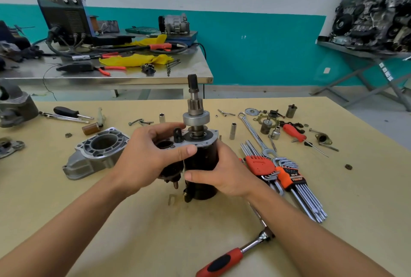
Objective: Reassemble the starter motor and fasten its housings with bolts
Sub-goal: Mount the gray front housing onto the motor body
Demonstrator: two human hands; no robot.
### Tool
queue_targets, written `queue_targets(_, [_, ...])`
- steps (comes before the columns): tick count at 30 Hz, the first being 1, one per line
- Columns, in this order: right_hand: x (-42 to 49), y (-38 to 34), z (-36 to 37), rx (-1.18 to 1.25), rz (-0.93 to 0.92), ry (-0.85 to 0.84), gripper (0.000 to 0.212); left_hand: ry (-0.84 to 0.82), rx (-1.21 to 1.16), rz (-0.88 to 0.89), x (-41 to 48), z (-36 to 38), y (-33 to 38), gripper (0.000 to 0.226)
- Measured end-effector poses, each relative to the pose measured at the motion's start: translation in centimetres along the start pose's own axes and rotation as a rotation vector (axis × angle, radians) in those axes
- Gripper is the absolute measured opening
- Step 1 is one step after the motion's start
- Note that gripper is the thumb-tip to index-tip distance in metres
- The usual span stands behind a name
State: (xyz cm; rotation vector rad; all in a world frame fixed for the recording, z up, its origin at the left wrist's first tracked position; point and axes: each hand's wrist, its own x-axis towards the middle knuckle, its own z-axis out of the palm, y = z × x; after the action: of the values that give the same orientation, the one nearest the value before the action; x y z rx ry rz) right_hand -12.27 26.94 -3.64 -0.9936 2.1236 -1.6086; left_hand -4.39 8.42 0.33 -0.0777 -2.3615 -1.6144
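Auto repair workshop, tool-strewn workbench [133,221], welder [64,13], engine [375,12] (on stand)

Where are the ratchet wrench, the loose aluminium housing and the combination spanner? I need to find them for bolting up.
ratchet wrench [224,261]: head view, on its red handle.
aluminium housing [89,161]: head view, on its outer wall.
combination spanner [253,132]: head view, on its shaft.

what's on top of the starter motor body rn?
A grey plate caps the starter motor body; the shaft with pinion gear stands upright above it. The left hand covers the plate's left part.
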Motion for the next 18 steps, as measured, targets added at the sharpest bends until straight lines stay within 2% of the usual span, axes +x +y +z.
queue_targets(3, [-0.4,0.4,0.1,0.022,0.020,0.034,0.071,-0.100,-0.240,-0.068,-0.1,0.5,-0.4,0.035])
queue_targets(9, [-1.1,0.3,0.1,-0.018,-0.125,0.095,0.057,-0.195,-0.179,0.118,-0.3,0.2,-0.9,0.064])
queue_targets(13, [-1.7,0.3,0.2,0.003,-0.195,0.142,0.059,-0.237,-0.194,0.246,-0.6,0.0,-0.7,0.064])
queue_targets(18, [-2.0,0.0,0.6,0.021,-0.209,0.163,0.064,-0.271,-0.163,0.257,-0.8,-0.6,-0.4,0.070])
